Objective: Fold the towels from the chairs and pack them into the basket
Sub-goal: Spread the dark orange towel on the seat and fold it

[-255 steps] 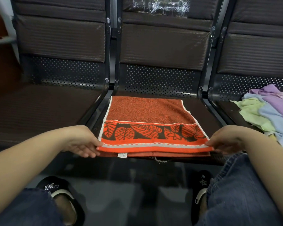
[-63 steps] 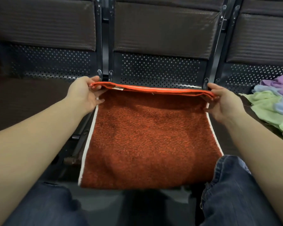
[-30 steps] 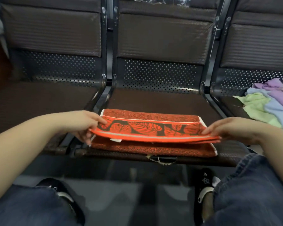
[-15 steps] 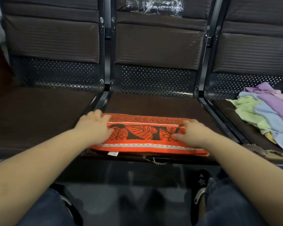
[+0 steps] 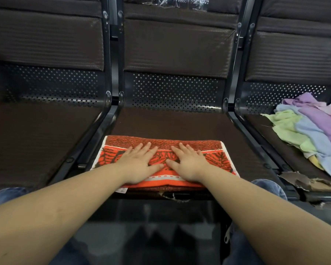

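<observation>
An orange towel (image 5: 216, 157) with a dark leaf pattern lies folded into a narrow band at the front edge of the middle chair seat (image 5: 172, 123). My left hand (image 5: 139, 164) and my right hand (image 5: 187, 164) lie flat on top of it side by side, fingers straight and spread, thumbs nearly touching at the towel's middle. A heap of unfolded towels (image 5: 310, 129) in green, blue and purple sits on the right chair. No basket is in view.
Three dark padded chairs stand in a row with black metal frames (image 5: 111, 111) between them. The left seat (image 5: 36, 134) holds nothing. Torn upholstery (image 5: 306, 181) shows at the right seat's front edge. My knees in jeans flank the middle seat.
The towel has been folded over once more into a narrower band. My hands let go of its ends, moved to the middle, and now press flat on it.
</observation>
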A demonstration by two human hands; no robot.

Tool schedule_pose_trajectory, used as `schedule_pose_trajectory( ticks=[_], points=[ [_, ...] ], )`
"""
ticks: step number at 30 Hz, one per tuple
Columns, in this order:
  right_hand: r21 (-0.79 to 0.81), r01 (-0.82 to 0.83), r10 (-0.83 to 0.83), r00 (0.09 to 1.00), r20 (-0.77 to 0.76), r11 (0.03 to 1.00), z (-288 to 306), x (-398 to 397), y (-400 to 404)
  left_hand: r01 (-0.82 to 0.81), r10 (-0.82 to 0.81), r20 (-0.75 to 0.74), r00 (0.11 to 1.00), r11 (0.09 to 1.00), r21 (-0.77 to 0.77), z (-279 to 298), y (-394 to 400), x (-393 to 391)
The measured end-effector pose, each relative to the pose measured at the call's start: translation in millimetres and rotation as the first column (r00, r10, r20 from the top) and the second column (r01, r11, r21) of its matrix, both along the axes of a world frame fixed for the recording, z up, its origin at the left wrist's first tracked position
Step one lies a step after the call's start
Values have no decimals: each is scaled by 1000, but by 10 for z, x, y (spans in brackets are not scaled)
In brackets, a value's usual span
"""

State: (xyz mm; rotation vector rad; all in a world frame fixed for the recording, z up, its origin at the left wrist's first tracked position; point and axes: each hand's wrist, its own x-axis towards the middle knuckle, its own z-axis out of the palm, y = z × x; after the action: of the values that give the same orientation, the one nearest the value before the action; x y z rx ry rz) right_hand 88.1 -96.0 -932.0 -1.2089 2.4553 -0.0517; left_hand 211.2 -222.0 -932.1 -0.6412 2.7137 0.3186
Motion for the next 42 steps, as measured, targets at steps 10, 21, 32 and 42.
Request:
schedule_pose_trajectory(
  ticks=[10,21,32,42],
  points=[
    [133,349,-346,937,-48,928,-25,-617,465,-193,192,-34,981,979,-63,-120,-589,287],
    [55,248,-235,955,-181,967,64,-446,426,-87,88,-36,995,995,41,-33,-705,838],
    [-140,-216,222,975,29,966,142,645,-176,-9,61,-175,983,959,285,184,-885,1359],
    [-236,-391,399,917,-13,890,52,1244,-567,116,-52,-269,962,966,230,92,-861,1353]
  ],
)
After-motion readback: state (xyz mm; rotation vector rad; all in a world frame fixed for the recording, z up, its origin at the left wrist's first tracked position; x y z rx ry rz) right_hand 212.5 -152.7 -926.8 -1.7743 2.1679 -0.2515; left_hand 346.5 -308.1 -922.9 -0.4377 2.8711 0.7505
